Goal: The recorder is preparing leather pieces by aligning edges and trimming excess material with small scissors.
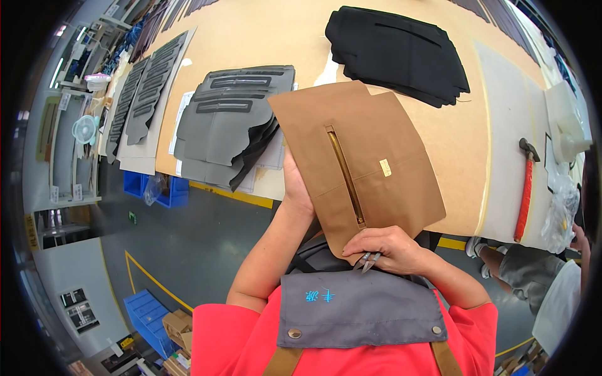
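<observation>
A brown fabric panel [382, 138] with a zipped slit pocket and a small pale label is held up over the table's near edge, in front of my body. My left hand [296, 185] grips its left edge, with the fingers hidden behind the cloth. At the panel's lower edge, my right hand [392, 247] is closed, pinching the cloth, and a pair of small metal thread snips [367, 261] sticks out below its fingers. The brass-coloured zipper [346, 178] runs lengthwise down the panel and looks closed.
On the tan table [251, 41] lie a stack of grey panels [219, 135], a stack of black panels [395, 53] and more grey pieces [153, 88]. A red-handled hammer [525, 188] rests at the right, beside a clear plastic bag [560, 216]. Another person [558, 301] is at the right. Blue bins [150, 319] stand on the floor.
</observation>
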A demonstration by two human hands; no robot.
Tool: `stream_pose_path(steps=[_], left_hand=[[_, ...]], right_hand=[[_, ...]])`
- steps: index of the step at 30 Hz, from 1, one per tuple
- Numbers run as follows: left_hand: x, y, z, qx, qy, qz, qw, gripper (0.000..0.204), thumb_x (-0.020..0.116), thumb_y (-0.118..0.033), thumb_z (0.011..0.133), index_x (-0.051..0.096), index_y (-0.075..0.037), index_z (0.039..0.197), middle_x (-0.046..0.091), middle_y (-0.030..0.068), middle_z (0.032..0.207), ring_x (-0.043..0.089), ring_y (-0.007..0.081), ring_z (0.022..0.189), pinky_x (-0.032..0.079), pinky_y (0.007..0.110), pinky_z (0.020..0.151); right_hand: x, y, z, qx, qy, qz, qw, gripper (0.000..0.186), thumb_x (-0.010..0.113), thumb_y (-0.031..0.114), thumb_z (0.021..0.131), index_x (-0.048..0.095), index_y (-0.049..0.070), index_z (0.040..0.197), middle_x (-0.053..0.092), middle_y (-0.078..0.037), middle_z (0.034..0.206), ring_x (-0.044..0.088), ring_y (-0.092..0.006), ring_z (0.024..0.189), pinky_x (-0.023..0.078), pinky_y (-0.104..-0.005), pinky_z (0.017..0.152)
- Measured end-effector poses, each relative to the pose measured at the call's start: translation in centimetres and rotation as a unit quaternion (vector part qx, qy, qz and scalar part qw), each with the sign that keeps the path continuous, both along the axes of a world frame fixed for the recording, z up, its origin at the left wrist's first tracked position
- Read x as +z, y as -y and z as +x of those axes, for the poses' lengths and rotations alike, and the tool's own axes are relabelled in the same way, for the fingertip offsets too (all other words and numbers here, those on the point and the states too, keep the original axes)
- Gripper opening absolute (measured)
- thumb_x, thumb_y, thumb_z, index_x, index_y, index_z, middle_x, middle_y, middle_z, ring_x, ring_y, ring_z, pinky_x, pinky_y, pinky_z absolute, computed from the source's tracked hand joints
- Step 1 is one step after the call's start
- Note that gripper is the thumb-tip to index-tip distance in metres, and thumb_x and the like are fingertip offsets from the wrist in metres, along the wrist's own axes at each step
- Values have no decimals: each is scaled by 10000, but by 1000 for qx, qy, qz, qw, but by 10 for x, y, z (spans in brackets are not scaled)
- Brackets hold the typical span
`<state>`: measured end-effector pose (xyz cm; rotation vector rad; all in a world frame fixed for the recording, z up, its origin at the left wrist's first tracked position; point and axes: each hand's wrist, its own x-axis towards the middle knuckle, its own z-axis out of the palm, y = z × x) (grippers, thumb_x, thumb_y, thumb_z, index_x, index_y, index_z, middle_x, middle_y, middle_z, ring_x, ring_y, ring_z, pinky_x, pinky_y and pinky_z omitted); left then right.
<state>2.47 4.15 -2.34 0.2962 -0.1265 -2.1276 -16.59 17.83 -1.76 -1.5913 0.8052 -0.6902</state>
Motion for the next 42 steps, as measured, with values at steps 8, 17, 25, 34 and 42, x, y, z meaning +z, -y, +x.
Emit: stream_pose_path(steps=[8,17,25,34,42], left_hand=[[26,-7,-3,35,178,53,982,412,496,-427,1106,647,-71,1247,721,73,1147,710,202,985,598,350,833],[110,16,-19,167,449,-303,824,246,629,-306,1039,630,-62,1070,680,67,937,635,182,779,541,325,694],[185,38,-41,268,577,-554,537,207,747,-198,979,614,-54,913,643,63,750,569,164,595,491,302,571],[86,30,-88,74,559,-728,389,248,779,-215,957,623,-34,893,629,104,771,599,229,636,489,329,610],[4,-4,-84,-61,597,-605,524,166,746,-106,946,598,-36,921,638,86,816,624,216,702,510,349,651]], right_hand=[[16,4,2,7,18,-23,1000,318,697,-32,847,751,98,1133,755,-57,1103,743,-266,956,606,-369,798],[61,15,8,-2,166,-117,979,371,764,36,873,722,82,1238,711,-108,1220,726,-286,1024,605,-374,814],[62,10,-45,-270,203,-44,940,596,603,512,1048,659,5,1357,742,-113,1190,498,-49,642,388,-214,592],[22,31,-114,-460,333,143,810,643,507,567,1074,613,1,1361,476,72,703,268,-26,448,208,-219,430],[-10,9,-122,-524,-55,102,844,464,743,131,964,612,-45,1373,713,-16,990,609,-66,892,480,-228,848]])
